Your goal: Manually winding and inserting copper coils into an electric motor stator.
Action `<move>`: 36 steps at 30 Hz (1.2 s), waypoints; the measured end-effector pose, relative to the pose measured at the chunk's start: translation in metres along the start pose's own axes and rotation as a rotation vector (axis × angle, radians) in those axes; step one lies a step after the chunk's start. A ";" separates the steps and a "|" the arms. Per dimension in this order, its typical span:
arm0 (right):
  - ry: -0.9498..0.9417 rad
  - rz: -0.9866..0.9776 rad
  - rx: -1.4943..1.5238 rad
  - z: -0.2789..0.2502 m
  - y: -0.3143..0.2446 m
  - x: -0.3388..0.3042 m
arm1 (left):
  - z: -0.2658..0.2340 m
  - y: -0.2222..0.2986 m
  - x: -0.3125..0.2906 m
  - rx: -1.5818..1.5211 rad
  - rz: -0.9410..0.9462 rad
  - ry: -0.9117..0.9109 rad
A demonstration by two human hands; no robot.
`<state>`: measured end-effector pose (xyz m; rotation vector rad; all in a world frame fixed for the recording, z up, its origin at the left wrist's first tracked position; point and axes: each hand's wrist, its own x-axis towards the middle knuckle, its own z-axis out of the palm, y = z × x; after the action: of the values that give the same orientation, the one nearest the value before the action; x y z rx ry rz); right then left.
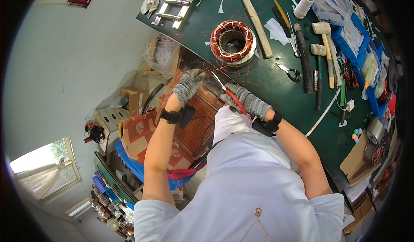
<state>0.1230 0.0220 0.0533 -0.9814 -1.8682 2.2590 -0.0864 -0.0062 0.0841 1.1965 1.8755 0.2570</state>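
Note:
On the bench near its edge stands a motor stator [233, 42], a ring of red-brown copper windings tied with white cord around a hollow core. Loose copper wire ends [227, 67] stick out toward me. My left hand [189, 86], in a grey knitted glove, is closed with its fingertips pinched at thin wires left of the stator; the exact grip is small to see. My right hand [249, 100], gloved alike, is closed around a red-handled tool [235, 97] with slim silver jaws, scissors or pliers. Its tip points toward the wires, close to my left fingertips.
On the green bench [276, 108] lie a wooden stick [255, 24], black-handled pliers [288, 71], mallets [321, 28], a thread spool [303, 6] and a blue tray [351, 39]. A metal frame [173, 11] stands at the far left corner. A patterned cloth [140, 132] hangs below left.

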 end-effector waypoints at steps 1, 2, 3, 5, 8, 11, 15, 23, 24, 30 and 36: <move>0.008 -0.043 0.041 0.001 0.007 0.005 | -0.001 0.001 0.000 -0.035 -0.007 -0.021; 0.017 -0.087 0.082 0.001 0.012 0.009 | 0.002 -0.004 0.004 -0.035 -0.004 -0.024; 0.015 -0.088 0.083 0.002 0.010 0.012 | 0.002 -0.009 0.006 -0.074 0.011 -0.015; 0.039 -0.081 0.021 0.007 0.006 0.017 | 0.003 -0.020 0.006 -0.112 0.022 -0.005; -0.038 0.095 0.193 0.001 -0.006 0.012 | 0.000 -0.002 0.000 -0.051 -0.040 -0.061; -0.050 0.065 0.191 0.000 -0.002 0.015 | 0.001 -0.008 0.002 -0.002 -0.081 -0.111; -0.060 0.047 0.111 0.000 -0.002 0.019 | 0.004 -0.005 -0.004 -0.079 -0.070 -0.015; -0.067 -0.023 0.118 0.005 -0.001 0.021 | 0.007 -0.016 -0.005 -0.086 0.051 0.076; -0.068 -0.023 0.118 0.007 -0.001 0.021 | 0.008 -0.021 -0.004 -0.047 0.047 0.072; 0.068 -0.312 -0.042 0.014 0.028 0.038 | 0.012 -0.015 -0.013 0.141 0.163 0.116; 0.143 -0.301 -0.182 0.025 0.006 0.023 | 0.039 -0.085 -0.017 -0.008 0.499 0.412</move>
<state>0.0947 0.0086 0.0393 -0.7929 -2.0270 1.8305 -0.1081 -0.0747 0.0211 1.6937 1.8764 0.8359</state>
